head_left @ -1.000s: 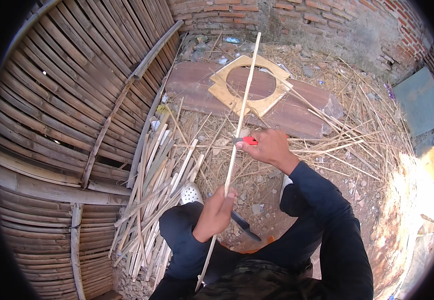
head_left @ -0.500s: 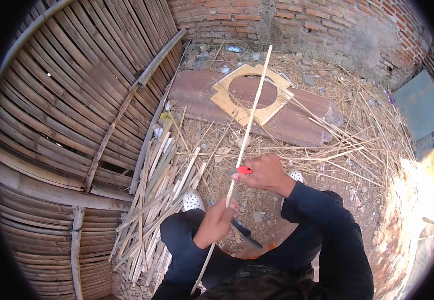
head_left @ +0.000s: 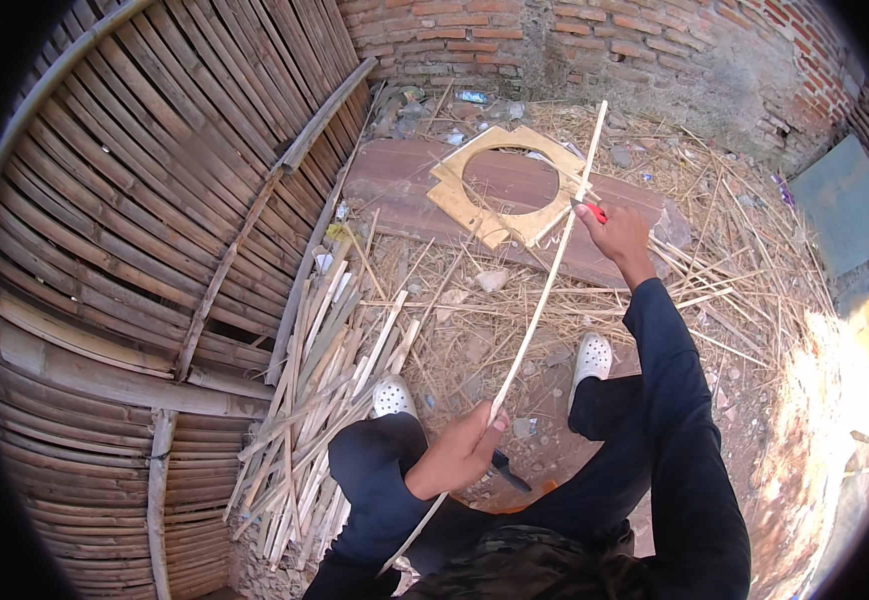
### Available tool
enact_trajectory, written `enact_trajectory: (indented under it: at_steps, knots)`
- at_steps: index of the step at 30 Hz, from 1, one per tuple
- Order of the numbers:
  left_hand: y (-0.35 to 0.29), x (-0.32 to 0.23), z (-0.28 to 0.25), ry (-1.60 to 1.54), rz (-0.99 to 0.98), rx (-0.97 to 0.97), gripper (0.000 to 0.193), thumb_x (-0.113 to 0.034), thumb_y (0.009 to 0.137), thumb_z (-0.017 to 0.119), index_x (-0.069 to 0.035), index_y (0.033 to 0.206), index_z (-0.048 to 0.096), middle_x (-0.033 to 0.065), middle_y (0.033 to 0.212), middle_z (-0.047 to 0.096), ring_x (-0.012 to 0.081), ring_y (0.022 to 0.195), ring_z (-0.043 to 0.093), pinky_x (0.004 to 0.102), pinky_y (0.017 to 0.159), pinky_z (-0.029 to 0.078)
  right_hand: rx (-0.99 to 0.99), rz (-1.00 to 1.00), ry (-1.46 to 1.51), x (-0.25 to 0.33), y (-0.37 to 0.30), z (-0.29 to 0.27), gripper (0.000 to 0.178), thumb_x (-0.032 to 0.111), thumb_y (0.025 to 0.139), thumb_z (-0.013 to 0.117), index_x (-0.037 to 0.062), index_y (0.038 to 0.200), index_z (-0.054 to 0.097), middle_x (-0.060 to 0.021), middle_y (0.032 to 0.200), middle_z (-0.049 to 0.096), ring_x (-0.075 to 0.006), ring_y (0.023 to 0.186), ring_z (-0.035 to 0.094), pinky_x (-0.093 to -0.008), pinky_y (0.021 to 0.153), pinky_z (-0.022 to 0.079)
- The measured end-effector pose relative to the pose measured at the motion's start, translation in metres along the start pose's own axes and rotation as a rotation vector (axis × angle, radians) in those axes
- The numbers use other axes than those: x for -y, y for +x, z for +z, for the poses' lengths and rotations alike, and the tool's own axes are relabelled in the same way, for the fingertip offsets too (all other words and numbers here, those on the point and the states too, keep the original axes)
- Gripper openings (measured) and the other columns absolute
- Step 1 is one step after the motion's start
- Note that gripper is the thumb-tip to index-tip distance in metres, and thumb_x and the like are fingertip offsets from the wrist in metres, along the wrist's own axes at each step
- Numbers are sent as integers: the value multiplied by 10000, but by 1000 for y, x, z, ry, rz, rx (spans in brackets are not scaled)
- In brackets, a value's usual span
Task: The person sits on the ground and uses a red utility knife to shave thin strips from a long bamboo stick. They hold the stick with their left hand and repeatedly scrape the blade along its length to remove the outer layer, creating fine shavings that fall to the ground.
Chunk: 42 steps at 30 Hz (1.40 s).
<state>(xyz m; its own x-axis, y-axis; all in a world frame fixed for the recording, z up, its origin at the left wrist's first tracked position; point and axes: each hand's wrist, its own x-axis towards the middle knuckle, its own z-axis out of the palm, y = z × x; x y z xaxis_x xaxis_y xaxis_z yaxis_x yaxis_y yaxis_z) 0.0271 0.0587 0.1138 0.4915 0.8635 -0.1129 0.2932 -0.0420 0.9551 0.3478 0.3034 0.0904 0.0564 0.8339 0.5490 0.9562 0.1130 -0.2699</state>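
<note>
A long, pale bamboo strip (head_left: 537, 318) slants from my lap up toward the far right. Its lower part is gripped in my left hand (head_left: 457, 452), fingers wrapped round it, with the tail passing back over my thigh. My right arm is stretched forward along the strip. In my right hand (head_left: 622, 240) is a small red-handled knife (head_left: 591, 212), closed in the fist, its blade at the strip's upper part. Just beyond my left hand, a dark, flat-bladed tool (head_left: 510, 474) lies on the ground between my legs, partly hidden.
A heap of split bamboo strips (head_left: 304, 410) lies left of my white clogs (head_left: 591, 358). Ahead, a yellowish board with a round hole (head_left: 446, 196) rests on a brown panel (head_left: 379, 185) among shavings. A bamboo-slat wall (head_left: 144, 220) stands left, a brick wall (head_left: 644, 60) behind.
My right hand has slid the knife away from me along the strip, from near my left hand toward the far end. The strip's far end has swung right; my left hand keeps its grip.
</note>
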Motion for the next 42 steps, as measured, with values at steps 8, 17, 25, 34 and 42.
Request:
enact_trajectory:
  at_steps: [8, 17, 25, 34, 42]
  knots:
    - [4, 4, -4, -58, 12, -37, 200, -176, 1023, 438, -20, 1045, 561, 17, 713, 474, 108, 673, 477, 286, 652, 421, 219, -97, 125, 57, -34, -51, 672, 679, 864, 510, 63, 651, 674, -150, 531, 577, -351, 533, 591, -454, 547, 459]
    - [6, -7, -7, -143, -43, 5, 210, -209, 1030, 439, -31, 1059, 545, 0, 714, 455, 91, 653, 438, 267, 627, 387, 194, -17, 144, 49, -29, -47, 662, 683, 852, 524, 71, 655, 683, -132, 529, 577, -335, 537, 592, -457, 527, 433]
    - [0, -2, -11, 44, 22, 2, 197, -177, 1019, 453, 3, 1050, 528, 84, 708, 484, 182, 620, 489, 314, 605, 418, 190, -80, 126, 59, -28, -41, 638, 659, 856, 534, 74, 631, 650, -143, 529, 568, -349, 519, 592, -442, 489, 440]
    - [-7, -7, -13, 162, -6, -36, 161, -169, 1006, 471, -11, 1015, 497, 212, 636, 529, 423, 624, 585, 456, 537, 425, 260, -91, 171, 69, -41, -25, 672, 694, 856, 499, 74, 690, 698, -164, 586, 605, -367, 577, 603, -458, 561, 479]
    - [-8, -6, -9, 150, 9, -22, 169, -171, 1005, 480, -8, 963, 487, 193, 647, 497, 374, 594, 552, 414, 546, 425, 99, -48, 23, 13, -7, -16, 636, 682, 842, 534, 84, 719, 713, -164, 582, 601, -353, 579, 606, -461, 529, 445]
